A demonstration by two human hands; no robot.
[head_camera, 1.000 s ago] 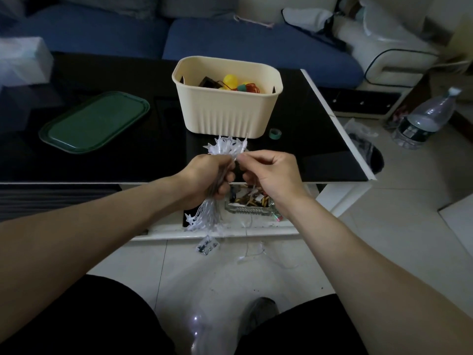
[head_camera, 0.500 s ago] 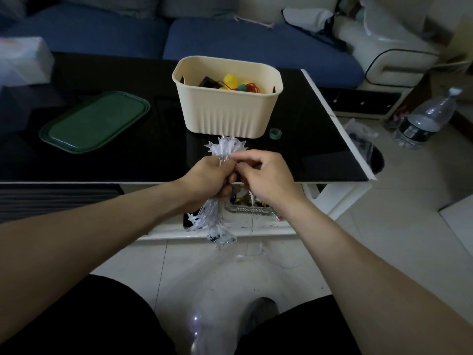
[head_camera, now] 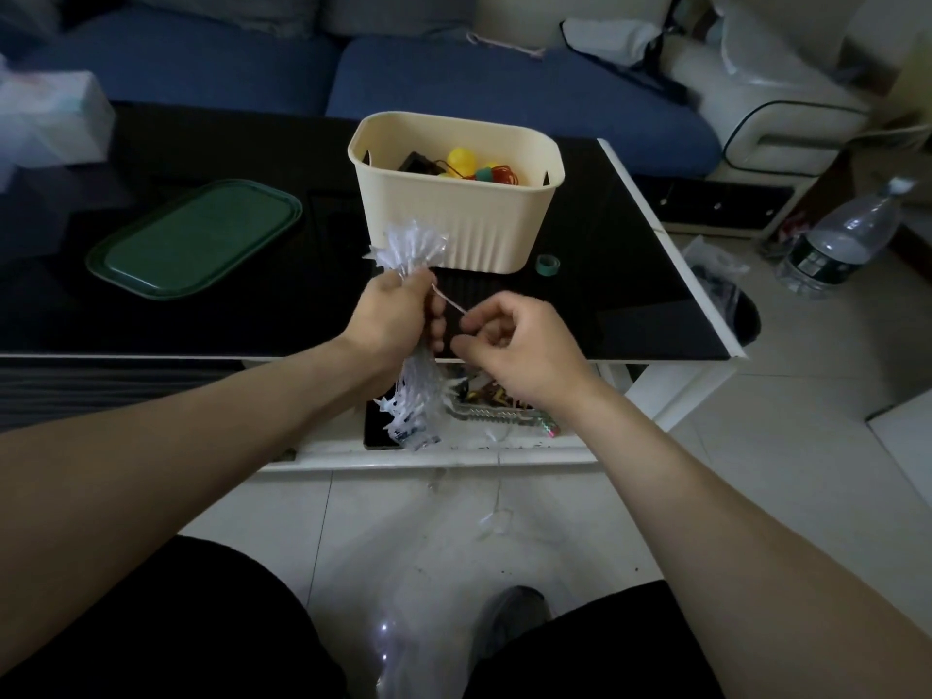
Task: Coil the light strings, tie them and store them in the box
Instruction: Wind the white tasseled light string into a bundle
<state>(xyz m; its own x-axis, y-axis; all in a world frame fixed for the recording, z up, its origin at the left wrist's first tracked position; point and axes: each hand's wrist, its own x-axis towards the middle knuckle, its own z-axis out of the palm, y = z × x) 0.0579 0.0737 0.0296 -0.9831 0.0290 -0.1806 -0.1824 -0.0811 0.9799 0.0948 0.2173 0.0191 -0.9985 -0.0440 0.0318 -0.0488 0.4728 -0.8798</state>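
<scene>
My left hand [head_camera: 393, 317] grips a coiled bundle of white star-shaped string lights [head_camera: 411, 249] upright around its middle; star tips stick out above the fist and more hang below it. My right hand [head_camera: 509, 340] pinches a thin tie strand [head_camera: 449, 301] that runs taut from the bundle to its fingertips. Just behind the bundle stands the cream ribbed box [head_camera: 454, 214] on the black table [head_camera: 605, 295], holding a yellow ball, other coloured items and a dark object.
A green lid [head_camera: 194, 237] lies on the table's left, a small green tape roll [head_camera: 548, 264] beside the box. A tissue pack [head_camera: 50, 118] sits far left, a water bottle [head_camera: 842, 239] on the floor at right, a blue sofa [head_camera: 504, 88] behind.
My right hand has pulled away to the right from the left fist, drawing the thin strand out taut. The bundle stays in the left hand, raised slightly toward the box.
</scene>
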